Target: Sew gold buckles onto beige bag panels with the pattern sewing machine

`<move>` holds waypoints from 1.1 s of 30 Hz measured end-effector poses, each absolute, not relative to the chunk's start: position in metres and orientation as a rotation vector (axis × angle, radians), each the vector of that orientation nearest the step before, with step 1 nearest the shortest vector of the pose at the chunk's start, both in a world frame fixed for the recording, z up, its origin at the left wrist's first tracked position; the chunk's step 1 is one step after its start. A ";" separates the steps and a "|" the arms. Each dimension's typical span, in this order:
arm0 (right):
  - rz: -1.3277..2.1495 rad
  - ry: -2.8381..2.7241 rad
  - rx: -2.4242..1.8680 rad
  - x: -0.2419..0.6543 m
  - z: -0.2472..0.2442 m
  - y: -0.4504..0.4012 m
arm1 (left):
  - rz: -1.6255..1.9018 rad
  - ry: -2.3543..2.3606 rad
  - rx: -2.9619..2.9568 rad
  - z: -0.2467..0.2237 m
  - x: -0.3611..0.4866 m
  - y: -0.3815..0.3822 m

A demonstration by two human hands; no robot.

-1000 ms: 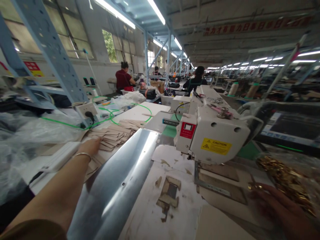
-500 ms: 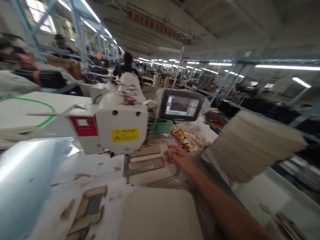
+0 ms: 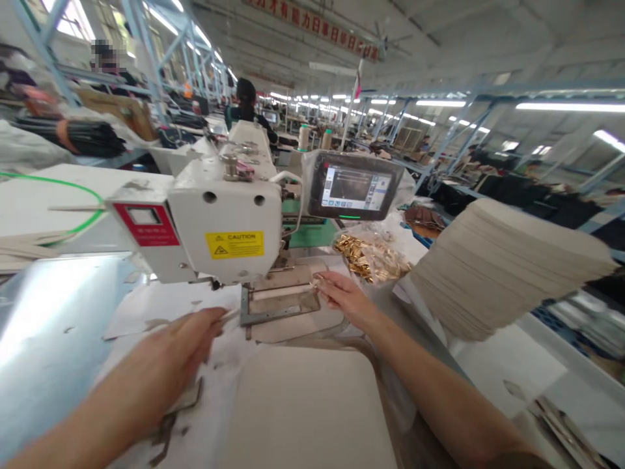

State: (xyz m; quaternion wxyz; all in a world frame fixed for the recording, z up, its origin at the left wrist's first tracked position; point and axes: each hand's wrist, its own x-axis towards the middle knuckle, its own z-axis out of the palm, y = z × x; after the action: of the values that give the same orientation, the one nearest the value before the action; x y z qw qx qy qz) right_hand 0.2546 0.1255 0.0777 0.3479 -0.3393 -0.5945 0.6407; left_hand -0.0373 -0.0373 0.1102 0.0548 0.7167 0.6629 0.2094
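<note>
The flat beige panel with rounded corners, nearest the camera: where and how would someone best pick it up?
Probably grip the flat beige panel by its side edges near the rounded far corners, from left and right: it lies flat and broad, nothing raised to pinch, those edges uncovered.

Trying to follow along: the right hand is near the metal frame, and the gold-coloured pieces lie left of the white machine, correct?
Not quite: the head view shows the gold-coloured pieces lying right of the white machine. The right hand is indeed near the metal frame.
</note>
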 end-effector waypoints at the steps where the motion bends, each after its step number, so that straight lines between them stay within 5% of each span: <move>1: 1.665 -1.570 -0.856 0.253 0.079 0.123 | 0.595 1.939 2.191 0.112 -0.020 -0.025; 8: 1.522 -1.859 -0.868 0.251 0.085 0.108 | 0.244 1.933 2.247 0.128 0.069 0.033; 16: 0.521 -2.356 -0.861 0.252 0.092 0.094 | 0.110 1.934 2.406 0.118 0.086 0.048; 33: 1.013 -2.250 -1.002 0.254 0.081 0.118 | 0.114 2.020 2.419 0.112 0.087 0.051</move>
State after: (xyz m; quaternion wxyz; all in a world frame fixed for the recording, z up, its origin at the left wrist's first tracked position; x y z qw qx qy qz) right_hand 0.2537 0.1184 0.0812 0.2368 -0.3656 -0.8208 0.3694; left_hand 0.0866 0.0510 0.1120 -0.0059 0.7670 0.6407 0.0361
